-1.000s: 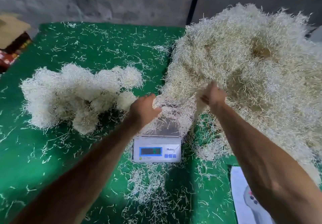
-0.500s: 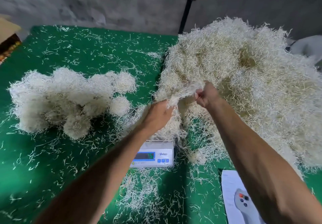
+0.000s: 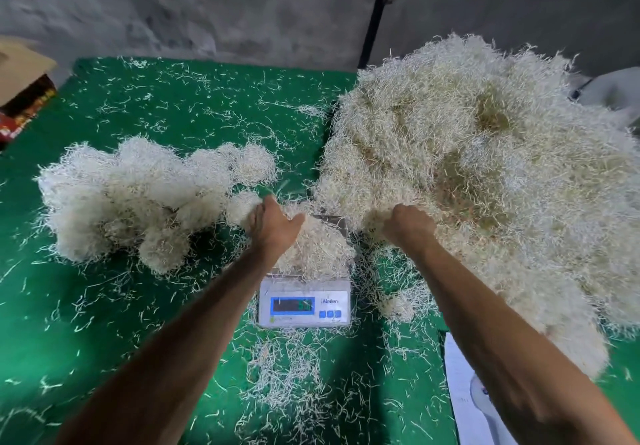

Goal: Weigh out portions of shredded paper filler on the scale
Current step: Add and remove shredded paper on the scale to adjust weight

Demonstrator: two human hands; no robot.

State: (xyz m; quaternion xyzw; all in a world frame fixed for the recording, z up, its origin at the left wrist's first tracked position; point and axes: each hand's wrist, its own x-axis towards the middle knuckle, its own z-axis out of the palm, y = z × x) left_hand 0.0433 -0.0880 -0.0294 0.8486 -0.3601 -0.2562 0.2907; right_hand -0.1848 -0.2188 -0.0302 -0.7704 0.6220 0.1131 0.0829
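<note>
A small white digital scale (image 3: 304, 306) with a lit blue display stands on the green table (image 3: 104, 323). A clump of shredded paper (image 3: 317, 247) lies heaped on its platform. My left hand (image 3: 273, 224) rests on the left side of that clump, fingers down in the shreds. My right hand (image 3: 408, 224) is curled into the near edge of the big pile of shredded paper (image 3: 485, 174) on the right, gripping shreds. A row of rounded weighed portions (image 3: 138, 195) lies on the left.
Loose paper strands litter the green table, thickest in front of the scale (image 3: 294, 375). A white sheet with a device on it (image 3: 471, 399) lies at the lower right. A cardboard box (image 3: 20, 91) sits at the far left. A grey wall and black pole (image 3: 374, 25) stand behind.
Both hands held a strand of shreds stretched between them above the scale; now the clump lies on the platform under my left hand, and my right hand has moved back into the big pile.
</note>
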